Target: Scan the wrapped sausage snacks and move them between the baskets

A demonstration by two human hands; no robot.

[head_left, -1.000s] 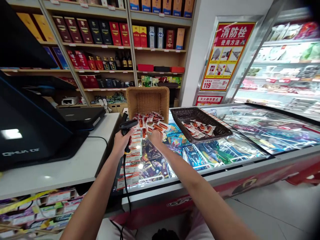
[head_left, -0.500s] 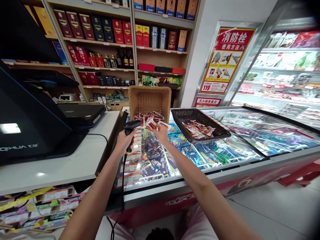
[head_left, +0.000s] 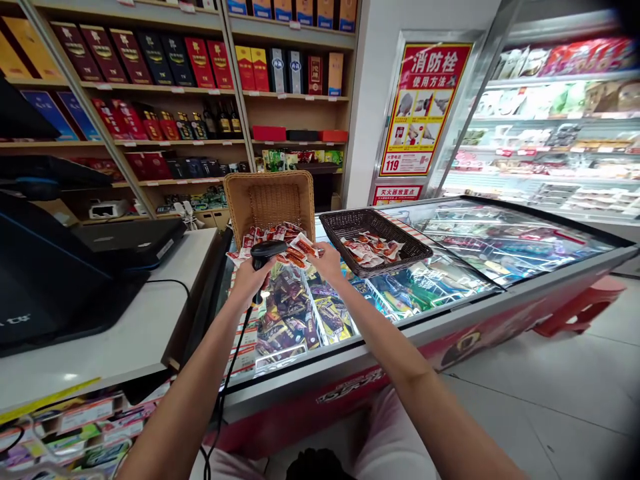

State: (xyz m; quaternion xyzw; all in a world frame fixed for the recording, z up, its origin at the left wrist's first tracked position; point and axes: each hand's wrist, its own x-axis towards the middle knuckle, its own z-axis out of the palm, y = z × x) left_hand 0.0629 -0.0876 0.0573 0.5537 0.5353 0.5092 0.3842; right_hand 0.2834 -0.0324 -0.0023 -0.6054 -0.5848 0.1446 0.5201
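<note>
**Scanner [head_left: 269, 249] and held packet [head_left: 303, 245], close together**

Take the clock from the space between your hands. At nine o'clock a black machine [head_left: 60, 287] stands on the white desk [head_left: 127, 320]. Your left grip [head_left: 250, 279] is wrapped firmly round the scanner's handle, and its cable [head_left: 234, 353] drops away toward seven. At eleven the tan basket [head_left: 270, 193] faces you, with a heap of wrapped packets [head_left: 270, 233] at its mouth.

In the middle, the held packet sits just to the right of the scanner's head; whether they touch, you can't tell from here. Your right grip [head_left: 327, 262] is nearly closed, thumb and fingers pinching that packet by its right end. More wrapped snacks lie just below it. Under both hands, toward six, is the glass-topped freezer [head_left: 280, 327]. At three the dark tray [head_left: 373, 269] rests on the glass, with loose packets [head_left: 373, 248] inside.

You look to be at the scanning step, though no reading shows. The next move calls for a steady packet, its printed code turned to the scanner's window, and your fingers clear of the code.
</note>
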